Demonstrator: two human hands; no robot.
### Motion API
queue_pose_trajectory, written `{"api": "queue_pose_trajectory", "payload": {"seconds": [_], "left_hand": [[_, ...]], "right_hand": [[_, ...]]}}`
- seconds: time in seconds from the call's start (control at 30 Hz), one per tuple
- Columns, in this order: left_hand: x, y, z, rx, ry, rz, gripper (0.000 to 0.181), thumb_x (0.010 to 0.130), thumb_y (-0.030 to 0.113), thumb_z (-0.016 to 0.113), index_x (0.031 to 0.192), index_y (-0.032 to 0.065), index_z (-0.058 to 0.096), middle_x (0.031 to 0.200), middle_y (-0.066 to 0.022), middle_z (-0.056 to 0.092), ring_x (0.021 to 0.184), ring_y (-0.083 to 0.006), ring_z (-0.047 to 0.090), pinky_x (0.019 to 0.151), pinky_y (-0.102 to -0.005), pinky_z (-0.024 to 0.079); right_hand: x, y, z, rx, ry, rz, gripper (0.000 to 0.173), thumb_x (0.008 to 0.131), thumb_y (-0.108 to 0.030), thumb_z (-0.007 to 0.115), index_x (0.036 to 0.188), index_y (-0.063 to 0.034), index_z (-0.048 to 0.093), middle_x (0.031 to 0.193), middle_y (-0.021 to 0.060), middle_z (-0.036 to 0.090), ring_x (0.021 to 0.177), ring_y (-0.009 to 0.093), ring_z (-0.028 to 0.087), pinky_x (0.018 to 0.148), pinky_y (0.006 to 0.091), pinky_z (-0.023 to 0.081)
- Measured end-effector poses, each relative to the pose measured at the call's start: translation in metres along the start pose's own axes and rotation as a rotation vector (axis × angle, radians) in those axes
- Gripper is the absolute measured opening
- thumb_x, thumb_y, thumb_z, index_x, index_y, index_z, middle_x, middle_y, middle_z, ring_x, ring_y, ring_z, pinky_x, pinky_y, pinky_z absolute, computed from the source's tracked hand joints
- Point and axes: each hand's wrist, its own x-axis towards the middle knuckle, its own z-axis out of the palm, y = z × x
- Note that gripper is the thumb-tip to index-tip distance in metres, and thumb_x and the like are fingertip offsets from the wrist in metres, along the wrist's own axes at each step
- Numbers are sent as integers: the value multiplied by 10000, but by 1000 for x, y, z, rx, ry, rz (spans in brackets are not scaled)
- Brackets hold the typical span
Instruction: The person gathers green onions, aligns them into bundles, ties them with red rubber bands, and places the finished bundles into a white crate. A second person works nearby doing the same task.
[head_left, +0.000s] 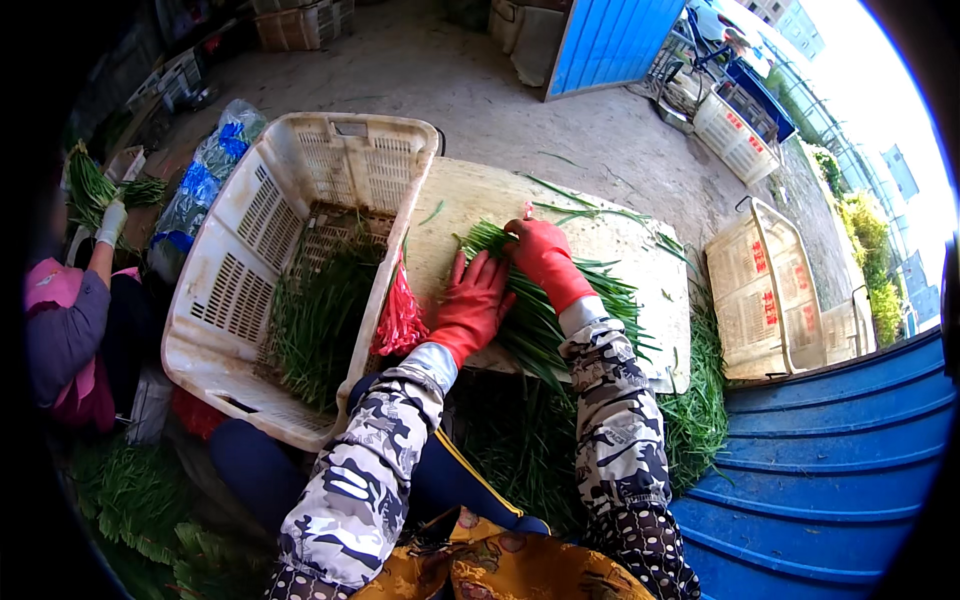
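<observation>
A bunch of long green leafy stalks (536, 319) lies on a pale worn board (637, 262) before me. My left hand (471, 301), in a red rubber glove, rests flat on the left side of the bunch, its fingers pointing towards the cut ends. On the far right side of the same bunch is my right hand (546, 255), also red-gloved, its fingers bent near the cut ends; a small red and clear strip shows by its fingertips. How firmly it grips is hidden. A tuft of red ties (400, 315) hangs by the crate, left of my left hand.
A white plastic crate (176, 330) holding loose greens stands left of the board. Cut greens (694, 405) are heaped below and right of it. More crates (750, 292) and a blue corrugated sheet (817, 465) lie at right. A co-worker (75, 330) holds greens at far left.
</observation>
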Motion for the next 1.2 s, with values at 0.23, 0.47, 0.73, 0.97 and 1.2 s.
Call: {"api": "queue_pose_trajectory", "payload": {"seconds": [0.23,0.47,0.73,0.97,1.2], "left_hand": [[0,-1,2,-43,20,8,565,872,361,580,1331,45,485,1353,-115,494,1324,-298,377,1148,-530,177],[-2,-1,1,-36,13,0,577,859,353,592,1329,37,481,1355,-120,490,1318,-304,379,1145,-534,180],[-2,0,-1,-66,19,-4,588,864,354,583,1334,22,465,1356,-140,483,1327,-304,371,1146,-527,177],[0,2,-4,-57,53,-25,596,878,360,573,1361,35,446,1427,-176,396,1334,-309,361,1144,-519,186],[-7,1,2,-59,105,-25,601,852,351,608,1358,61,464,1463,-165,354,1337,-306,356,1139,-520,204]], "right_hand": [[10,30,25,306,123,21,158,827,-166,628,966,-156,701,889,118,696,918,328,655,783,419,510],[6,25,22,348,89,-230,380,783,-49,676,1139,-156,596,1190,132,606,1060,348,596,851,405,495],[5,14,17,245,11,-158,486,759,-50,677,1223,-160,581,1093,118,662,950,322,641,810,413,518],[0,8,9,70,103,-225,214,781,-128,664,989,-111,708,850,129,686,829,335,653,758,426,518],[-18,7,14,325,82,-203,197,813,-139,634,995,-101,700,910,162,680,873,356,648,771,420,517]]}}
